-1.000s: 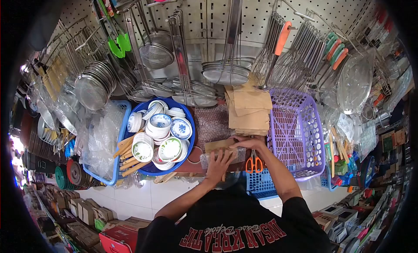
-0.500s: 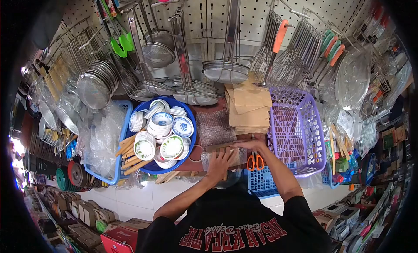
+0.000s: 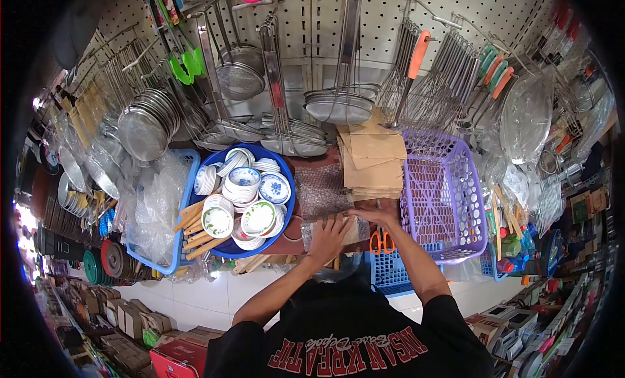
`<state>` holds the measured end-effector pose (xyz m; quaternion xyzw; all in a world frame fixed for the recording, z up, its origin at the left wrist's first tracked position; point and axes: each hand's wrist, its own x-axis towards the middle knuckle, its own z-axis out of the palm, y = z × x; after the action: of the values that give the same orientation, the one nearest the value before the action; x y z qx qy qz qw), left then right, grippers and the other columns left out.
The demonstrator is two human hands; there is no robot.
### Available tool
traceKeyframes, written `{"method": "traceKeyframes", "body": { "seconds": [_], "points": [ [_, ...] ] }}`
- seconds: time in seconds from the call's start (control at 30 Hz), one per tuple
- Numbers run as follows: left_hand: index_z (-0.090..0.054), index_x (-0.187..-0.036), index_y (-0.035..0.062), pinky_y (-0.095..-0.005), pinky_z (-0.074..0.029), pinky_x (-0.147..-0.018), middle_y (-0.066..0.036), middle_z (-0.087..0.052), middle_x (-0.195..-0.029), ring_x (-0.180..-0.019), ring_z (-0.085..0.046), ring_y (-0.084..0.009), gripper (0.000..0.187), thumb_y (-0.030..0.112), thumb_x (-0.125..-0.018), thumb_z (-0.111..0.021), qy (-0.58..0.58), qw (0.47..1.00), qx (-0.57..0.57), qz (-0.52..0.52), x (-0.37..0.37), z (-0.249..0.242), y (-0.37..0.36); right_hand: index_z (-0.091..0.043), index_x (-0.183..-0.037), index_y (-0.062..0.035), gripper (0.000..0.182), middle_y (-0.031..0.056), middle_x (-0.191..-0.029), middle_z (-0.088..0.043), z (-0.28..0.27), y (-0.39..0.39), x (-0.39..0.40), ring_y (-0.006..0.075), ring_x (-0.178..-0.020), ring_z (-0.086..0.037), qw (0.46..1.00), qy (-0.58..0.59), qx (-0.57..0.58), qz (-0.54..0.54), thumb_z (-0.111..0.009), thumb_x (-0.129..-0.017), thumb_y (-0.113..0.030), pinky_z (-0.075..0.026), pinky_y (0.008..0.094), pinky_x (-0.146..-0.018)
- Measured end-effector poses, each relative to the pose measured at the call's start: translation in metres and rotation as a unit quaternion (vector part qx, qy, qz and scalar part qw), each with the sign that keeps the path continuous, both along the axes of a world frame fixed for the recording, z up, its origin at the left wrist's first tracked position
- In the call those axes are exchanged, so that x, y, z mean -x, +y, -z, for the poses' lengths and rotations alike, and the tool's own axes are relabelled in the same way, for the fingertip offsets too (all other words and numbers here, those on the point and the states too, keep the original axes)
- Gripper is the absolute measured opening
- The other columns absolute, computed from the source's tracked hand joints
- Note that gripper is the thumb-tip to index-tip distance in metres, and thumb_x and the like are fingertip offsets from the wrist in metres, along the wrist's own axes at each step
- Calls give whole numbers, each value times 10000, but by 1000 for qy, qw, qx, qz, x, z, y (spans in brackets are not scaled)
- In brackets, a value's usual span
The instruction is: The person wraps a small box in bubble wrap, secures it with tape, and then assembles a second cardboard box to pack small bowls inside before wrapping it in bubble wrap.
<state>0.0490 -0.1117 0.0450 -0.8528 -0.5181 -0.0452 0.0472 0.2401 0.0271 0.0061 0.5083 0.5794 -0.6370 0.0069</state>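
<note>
My left hand (image 3: pixel 328 237) lies with its fingers spread on a flat piece wrapped in bubble wrap (image 3: pixel 355 232) near the table's front edge. A brownish, cardboard-like surface shows through the wrap; its exact kind I cannot make out. My right hand (image 3: pixel 377 213) reaches in from the right, fingers stretched along the piece's far right edge. Behind the hands, a sheet of bubble wrap (image 3: pixel 319 190) is spread on the reddish table. Beside it stands a stack of brown cardboard pieces (image 3: pixel 372 173).
On the left, a blue basin (image 3: pixel 288 183) holds stacked small bowls (image 3: pixel 259 218) and wooden-handled tools (image 3: pixel 195 231). A purple basket (image 3: pixel 480 215) stands right, with orange-handled scissors (image 3: pixel 383 242) near its front corner. Strainers (image 3: pixel 338 108) and whisks (image 3: pixel 449 72) hang behind.
The wrapped piece, earlier tilted with a brown edge showing between my hands, now lies flatter. My left hand has shifted slightly and its fingers are flattened on it; my right hand stays close by.
</note>
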Motion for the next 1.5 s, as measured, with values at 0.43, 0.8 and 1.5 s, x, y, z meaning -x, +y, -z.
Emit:
{"method": "traceKeyframes", "body": {
  "seconds": [0.43,0.8,1.5],
  "points": [
    [-324,-1548,96,-548,-367,-956,-160,-505,-1249,-1137,-472,-346,1001,521,-750,-755,-126,992,8,18,15,20,38,-698,-1186,-70,555,222,-1146,-686,28,-8,8,337,-1123,-637,950,-13,-285,128,-545,-970,-559,-464,410,-985],
    [-515,-1392,33,-573,-347,-1013,-199,-559,-1266,-1199,-483,-353,824,561,-790,-711,-79,993,83,23,-2,13,2,-607,-1294,-93,469,169,-1253,-621,-85,-77,18,407,-1154,-588,831,-55,-550,-56,-650,-921,-374,-475,511,-948],
    [-416,-1489,73,-520,-367,-968,-144,-514,-1303,-1151,-483,-318,890,522,-786,-727,-122,989,68,45,-1,0,-17,-400,-1511,-176,690,233,-1351,-526,-42,-85,-29,445,-1240,-531,856,-148,-478,-134,-642,-920,-437,-435,519,-1050]
  ]
}}
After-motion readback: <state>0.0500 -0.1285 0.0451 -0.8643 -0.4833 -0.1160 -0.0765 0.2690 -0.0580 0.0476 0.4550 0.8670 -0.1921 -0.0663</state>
